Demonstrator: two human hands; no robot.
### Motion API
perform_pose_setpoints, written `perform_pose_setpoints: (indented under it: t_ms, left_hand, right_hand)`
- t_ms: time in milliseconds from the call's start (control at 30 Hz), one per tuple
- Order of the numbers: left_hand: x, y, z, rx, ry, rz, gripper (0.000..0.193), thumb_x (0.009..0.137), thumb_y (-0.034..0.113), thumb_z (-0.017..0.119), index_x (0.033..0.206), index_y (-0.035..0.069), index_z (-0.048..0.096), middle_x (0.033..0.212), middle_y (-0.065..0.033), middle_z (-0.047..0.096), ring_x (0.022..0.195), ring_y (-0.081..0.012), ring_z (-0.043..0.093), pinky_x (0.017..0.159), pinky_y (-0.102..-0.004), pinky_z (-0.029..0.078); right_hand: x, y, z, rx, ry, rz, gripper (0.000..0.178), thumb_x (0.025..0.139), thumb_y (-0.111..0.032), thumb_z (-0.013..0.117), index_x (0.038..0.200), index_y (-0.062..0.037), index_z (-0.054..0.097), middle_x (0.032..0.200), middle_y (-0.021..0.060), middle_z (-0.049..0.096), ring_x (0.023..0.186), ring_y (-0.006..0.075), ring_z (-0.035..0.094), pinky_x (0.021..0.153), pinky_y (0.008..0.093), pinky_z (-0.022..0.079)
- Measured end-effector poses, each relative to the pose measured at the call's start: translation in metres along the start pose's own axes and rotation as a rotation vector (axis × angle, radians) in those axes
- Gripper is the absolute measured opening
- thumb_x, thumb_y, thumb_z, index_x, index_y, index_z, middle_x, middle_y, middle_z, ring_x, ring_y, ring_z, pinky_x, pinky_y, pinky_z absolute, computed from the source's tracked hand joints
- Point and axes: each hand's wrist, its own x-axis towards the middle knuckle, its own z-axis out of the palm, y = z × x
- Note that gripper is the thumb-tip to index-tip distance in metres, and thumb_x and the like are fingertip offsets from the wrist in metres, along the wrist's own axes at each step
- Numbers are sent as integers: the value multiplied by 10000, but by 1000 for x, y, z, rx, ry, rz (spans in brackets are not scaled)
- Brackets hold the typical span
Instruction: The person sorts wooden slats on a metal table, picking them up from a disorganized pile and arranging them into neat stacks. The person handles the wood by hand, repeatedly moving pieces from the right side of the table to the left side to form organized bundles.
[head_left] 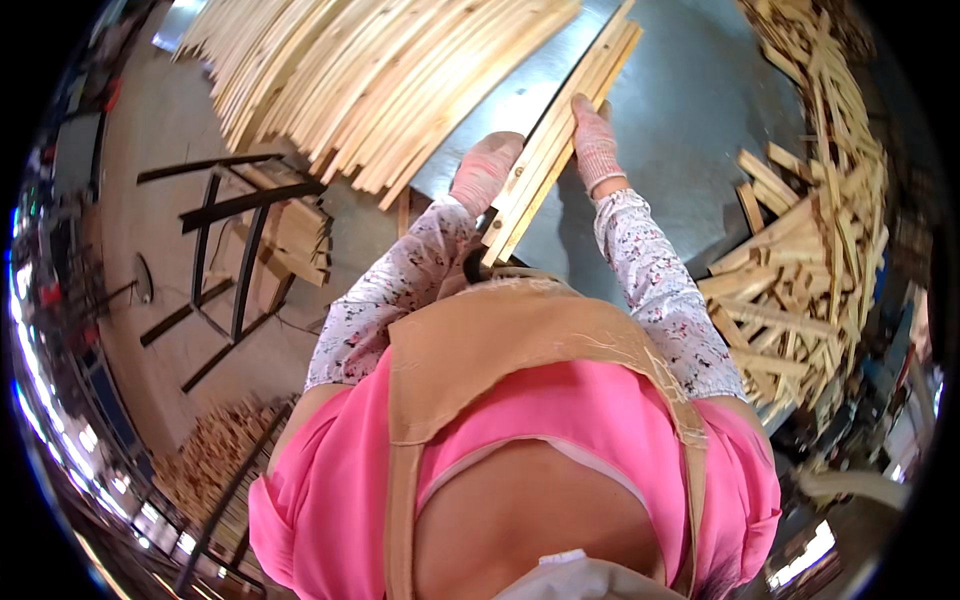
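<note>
A small bundle of long wooden strips (pixel 550 150) lies at a slant over the metal table (pixel 680 80), its near end close to my apron. From the left side my left hand (pixel 488 168), in a pinkish work glove, grips the bundle's edge. My right hand (pixel 595 140), gloved the same way, holds the strips from the right, thumb on top and fingers partly hidden. Both forearms wear white flowered sleeves. To the left of the bundle a wide row of similar wooden strips (pixel 380 80) lies side by side on the table.
A heap of short wood offcuts (pixel 790 290) rises along the table's right side. At the left stands a dark metal frame (pixel 240 240) beside stacked wood pieces (pixel 295 240). Lower left, more cut wood (pixel 215 460) is piled up.
</note>
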Motion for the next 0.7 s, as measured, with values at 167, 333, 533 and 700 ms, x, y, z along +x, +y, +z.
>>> perform_pose_setpoints:
  t_ms: [167,333,533,700]
  left_hand:
    - [-71,19,-55,828,2,152,338,1000,277,635,1223,49,745,1238,-177,731,1174,-382,681,1036,-449,542]
    - [-129,-47,-121,433,642,439,283,976,258,756,1185,67,748,1157,-173,730,1056,-350,705,946,-443,572]
    - [-132,-93,-143,636,493,-23,386,1027,335,706,1296,58,707,1236,-156,729,1072,-272,716,944,-385,564]
    - [-128,-114,-111,-63,418,-141,438,1022,358,738,1288,15,679,984,-75,739,883,-175,685,824,-316,554]
  right_hand:
    - [-18,17,53,-515,3,-61,789,993,-516,576,1496,60,381,1279,379,662,1252,510,639,1119,482,466]
    - [-18,7,86,-732,-20,53,1159,922,-635,635,1611,179,180,1433,398,594,1380,491,574,1141,446,439]
    - [-7,23,84,-597,15,14,930,953,-556,645,1542,107,364,1316,342,682,1207,438,680,1081,434,485]
    - [-15,25,38,-535,-35,-42,759,977,-510,627,1471,55,520,1292,292,710,1166,414,688,1061,435,493]
